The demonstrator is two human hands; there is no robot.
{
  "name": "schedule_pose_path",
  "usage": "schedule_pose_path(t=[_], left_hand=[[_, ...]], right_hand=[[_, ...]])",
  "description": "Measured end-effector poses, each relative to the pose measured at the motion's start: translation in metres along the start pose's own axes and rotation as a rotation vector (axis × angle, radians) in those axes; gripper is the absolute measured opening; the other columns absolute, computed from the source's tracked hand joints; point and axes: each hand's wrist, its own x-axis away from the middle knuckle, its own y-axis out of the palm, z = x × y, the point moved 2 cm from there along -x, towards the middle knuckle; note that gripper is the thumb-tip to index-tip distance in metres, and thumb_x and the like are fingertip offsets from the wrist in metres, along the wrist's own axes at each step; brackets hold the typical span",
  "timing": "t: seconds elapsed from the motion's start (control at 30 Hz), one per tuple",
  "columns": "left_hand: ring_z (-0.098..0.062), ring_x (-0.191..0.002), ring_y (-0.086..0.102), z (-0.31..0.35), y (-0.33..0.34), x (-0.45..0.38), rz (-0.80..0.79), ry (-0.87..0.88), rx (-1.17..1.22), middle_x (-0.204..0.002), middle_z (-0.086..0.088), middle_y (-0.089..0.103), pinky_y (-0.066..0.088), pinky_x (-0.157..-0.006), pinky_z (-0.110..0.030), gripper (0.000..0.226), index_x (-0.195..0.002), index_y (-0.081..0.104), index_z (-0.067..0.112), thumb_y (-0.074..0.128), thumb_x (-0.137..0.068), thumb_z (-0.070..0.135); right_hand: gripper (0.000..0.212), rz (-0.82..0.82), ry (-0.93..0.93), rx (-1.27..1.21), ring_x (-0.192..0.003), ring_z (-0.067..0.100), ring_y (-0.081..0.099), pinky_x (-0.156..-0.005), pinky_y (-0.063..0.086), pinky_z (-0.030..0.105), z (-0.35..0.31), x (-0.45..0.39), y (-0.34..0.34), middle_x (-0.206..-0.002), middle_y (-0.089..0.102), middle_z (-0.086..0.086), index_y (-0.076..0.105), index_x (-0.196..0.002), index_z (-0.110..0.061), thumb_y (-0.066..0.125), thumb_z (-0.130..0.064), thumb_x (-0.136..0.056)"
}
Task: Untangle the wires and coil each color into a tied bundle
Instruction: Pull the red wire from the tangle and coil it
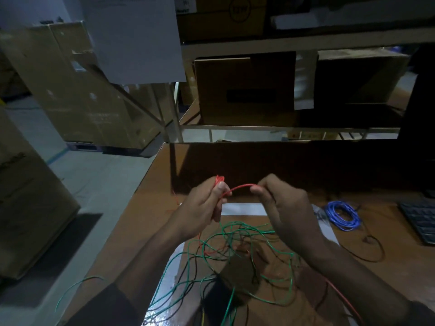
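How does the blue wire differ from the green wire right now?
The blue wire is wound into a compact round coil; the green wire sprawls in loose, crossing loops. The blue wire lies apart on the table, to the right of the right hand; the green wire is mixed with black and red strands below both hands. The green wire spreads wide, one end past the table's left edge; the blue stays in one small spot. Neither is being held.

Red wire [237, 187] pinched between left hand [204, 208] and right hand [286, 212]
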Motion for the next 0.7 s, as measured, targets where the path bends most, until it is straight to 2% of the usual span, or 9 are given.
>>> schedule_pose_path(t=[0.07, 0.13, 0.27, 0.37, 0.43, 0.47, 0.53, 0.63, 0.7], left_hand=[[-0.007, -0.047, 0.039, 0.009, 0.007, 0.005, -0.059, -0.06, 0.183, -0.058, 0.001, 0.038, 0.052, -0.058, -0.026, 0.036, -0.101, 0.063, 0.009, 0.034, -0.112, 0.028], [-0.007, -0.048, 0.031, 0.016, 0.012, 0.01, -0.143, -0.113, 0.331, -0.06, 0.003, 0.03, 0.037, -0.048, -0.02, 0.041, -0.102, 0.063, 0.004, 0.032, -0.113, 0.028], [-0.01, -0.049, 0.014, 0.023, 0.013, 0.015, -0.277, -0.14, 0.609, -0.059, 0.005, 0.019, 0.01, -0.048, -0.029, 0.037, -0.092, 0.064, 0.009, 0.04, -0.109, 0.032], [-0.008, -0.048, 0.013, 0.024, 0.004, 0.014, -0.262, -0.171, 0.872, -0.057, 0.01, 0.024, 0.012, -0.044, -0.024, 0.029, -0.08, 0.059, 0.017, 0.047, -0.103, 0.03], [-0.006, -0.047, 0.017, 0.02, -0.005, 0.011, -0.235, -0.216, 1.048, -0.057, 0.011, 0.028, 0.015, -0.043, -0.021, 0.028, -0.079, 0.058, 0.019, 0.05, -0.102, 0.032], [-0.006, -0.047, 0.018, 0.016, -0.009, 0.009, -0.232, -0.236, 1.123, -0.058, 0.011, 0.027, 0.016, -0.043, -0.02, 0.028, -0.08, 0.058, 0.019, 0.049, -0.103, 0.032], [-0.006, -0.047, 0.019, 0.011, -0.012, 0.008, -0.248, -0.266, 1.239, -0.059, 0.01, 0.025, 0.017, -0.043, -0.02, 0.03, -0.083, 0.055, 0.019, 0.043, -0.107, 0.033], [-0.005, -0.045, 0.018, 0.004, -0.013, 0.008, -0.24, -0.311, 1.363, -0.059, 0.01, 0.022, 0.015, -0.042, -0.02, 0.029, -0.083, 0.049, 0.02, 0.039, -0.108, 0.033], [-0.005, -0.045, 0.018, -0.001, -0.014, 0.006, -0.222, -0.332, 1.428, -0.058, 0.01, 0.022, 0.015, -0.042, -0.02, 0.028, -0.083, 0.046, 0.022, 0.039, -0.108, 0.033]], right_hand=[[0.04, 0.041, 0.018, 0.007, -0.052, 0.011, 0.048, -0.047, 0.038, 0.032, 0.008, -0.01, -0.005, -0.065, 0.05, -0.008, 0.058, -0.088, -0.015, 0.043, -0.047, -0.104], [0.039, 0.042, 0.026, 0.039, -0.053, 0.014, 0.05, -0.045, 0.039, 0.037, 0.018, -0.016, -0.005, -0.065, 0.052, -0.006, 0.057, -0.089, -0.014, 0.044, -0.047, -0.104], [0.041, -0.033, -0.03, 0.138, -0.048, 0.013, 0.047, -0.042, 0.035, 0.031, 0.031, -0.016, 0.001, -0.062, 0.05, -0.008, 0.055, -0.089, -0.016, 0.04, -0.05, -0.104], [0.029, -0.22, -0.021, 0.207, -0.047, 0.009, 0.045, -0.043, 0.029, 0.021, 0.037, -0.01, 0.01, -0.06, 0.051, -0.011, 0.05, -0.091, -0.02, 0.046, -0.046, -0.103], [0.024, -0.437, -0.01, 0.275, -0.058, 0.014, 0.057, -0.049, 0.045, 0.03, 0.042, -0.005, 0.015, -0.071, 0.061, -0.007, 0.043, -0.096, -0.024, 0.042, -0.047, -0.104], [0.024, -0.552, 0.001, 0.323, -0.064, 0.019, 0.059, -0.056, 0.049, 0.037, 0.044, -0.003, 0.017, -0.073, 0.059, -0.005, 0.037, -0.096, -0.027, 0.038, -0.048, -0.105], [0.023, -0.703, 0.039, 0.413, -0.069, 0.023, 0.058, -0.063, 0.048, 0.039, 0.048, -0.001, 0.016, -0.074, 0.055, -0.006, 0.031, -0.095, -0.03, 0.036, -0.05, -0.106], [0.026, -0.701, 0.066, 0.487, -0.078, 0.028, 0.064, -0.063, 0.046, 0.038, 0.056, -0.005, 0.009, -0.084, 0.065, -0.001, 0.033, -0.095, -0.029, 0.038, -0.054, -0.104], [0.03, -0.648, 0.045, 0.509, -0.074, 0.024, 0.062, -0.063, 0.048, 0.037, 0.059, -0.006, 0.003, -0.08, 0.062, -0.005, 0.038, -0.094, -0.03, 0.038, -0.059, -0.102]])
